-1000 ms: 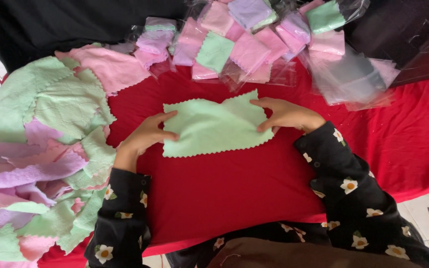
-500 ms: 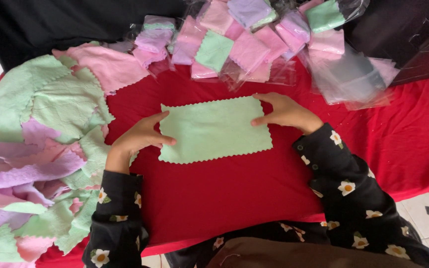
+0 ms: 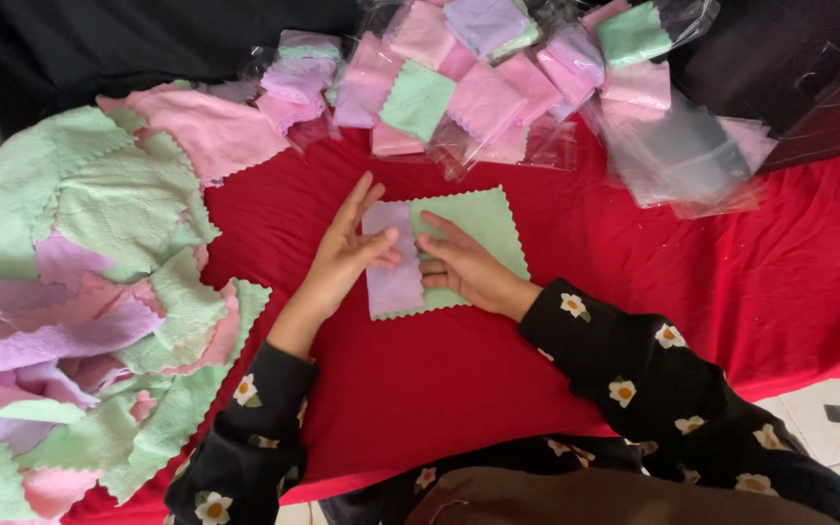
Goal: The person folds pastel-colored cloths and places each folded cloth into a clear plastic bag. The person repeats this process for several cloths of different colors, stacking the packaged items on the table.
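Observation:
A small cloth with zigzag edges lies on the red table cover. Its right part shows green, and its left part is folded over to show a lilac side. My left hand rests flat on the lilac flap, fingers spread toward the far side. My right hand presses down beside it, fingers on the fold line in the middle of the cloth. Both hands lie on top of the cloth.
A heap of loose green, pink and lilac cloths fills the left side. Folded cloths in clear plastic bags lie at the back. Empty clear bags sit at the back right. A tiled floor shows at the lower right.
The green cloth lay spread out flat between my hands. Now its left part is folded over toward the middle, showing lilac, and both hands have come together on it.

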